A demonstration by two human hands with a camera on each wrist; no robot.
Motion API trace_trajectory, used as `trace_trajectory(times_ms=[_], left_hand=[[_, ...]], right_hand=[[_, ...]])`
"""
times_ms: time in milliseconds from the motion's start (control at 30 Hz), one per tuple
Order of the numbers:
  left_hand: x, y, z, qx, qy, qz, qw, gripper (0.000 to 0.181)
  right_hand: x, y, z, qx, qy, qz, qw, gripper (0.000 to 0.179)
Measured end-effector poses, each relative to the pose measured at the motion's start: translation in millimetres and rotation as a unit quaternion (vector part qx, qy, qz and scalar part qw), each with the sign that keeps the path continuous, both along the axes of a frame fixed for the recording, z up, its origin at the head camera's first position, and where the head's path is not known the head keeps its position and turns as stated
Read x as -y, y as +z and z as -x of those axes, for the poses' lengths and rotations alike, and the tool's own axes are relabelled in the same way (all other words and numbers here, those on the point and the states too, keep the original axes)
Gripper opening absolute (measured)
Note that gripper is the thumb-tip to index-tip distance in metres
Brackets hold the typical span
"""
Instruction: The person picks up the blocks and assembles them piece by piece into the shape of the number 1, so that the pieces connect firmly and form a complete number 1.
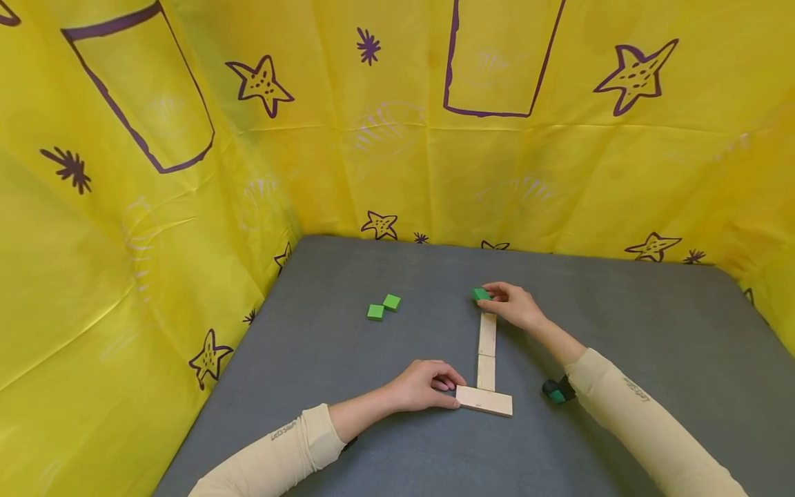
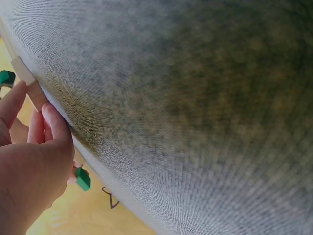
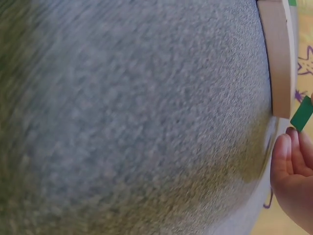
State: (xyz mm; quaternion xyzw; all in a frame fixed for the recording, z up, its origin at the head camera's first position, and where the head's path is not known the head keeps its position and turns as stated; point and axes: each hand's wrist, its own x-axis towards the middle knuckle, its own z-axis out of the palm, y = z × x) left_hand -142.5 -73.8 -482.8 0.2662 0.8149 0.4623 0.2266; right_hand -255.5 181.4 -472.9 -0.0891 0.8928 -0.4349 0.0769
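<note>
Right hand (image 1: 512,304): grip nearly closed, pinching dark green block (image 1: 480,295) at 12 o'clock end of plank row (image 1: 487,342); left hand (image 1: 422,386) pinches near plank (image 1: 486,400) at 9 o'clock end; block likely light, stiff (wood, probably), best taken by opposite sides

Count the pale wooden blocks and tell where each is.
3: the crosswise block pinched by the left hand, then the middle block and the far block in line beyond it. More could hide under the right hand.
</note>
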Motion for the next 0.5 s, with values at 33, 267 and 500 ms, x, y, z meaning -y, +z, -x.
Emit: trace_trajectory(times_ms=[33, 267, 500], left_hand=[[0.0, 0.2, -0.1, 0.0, 0.0, -0.001, 1.0, 0.027], [0.0, 1.0, -0.8, -0.004, 0.0, -0.005, 1.0, 0.027], [-0.4, 1.2, -1.4, -0.001, 0.004, -0.006, 1.0, 0.027]], right_hand=[[-1.2, -0.4, 0.1, 0.0, -0.001, -0.001, 1.0, 0.053], [-7.8, -2.0, -0.4, -0.001, -0.001, -0.011, 0.9999, 0.053], [-11.3, -3.2, -2.5, -0.007, 0.002, -0.021, 0.9998, 0.05]])
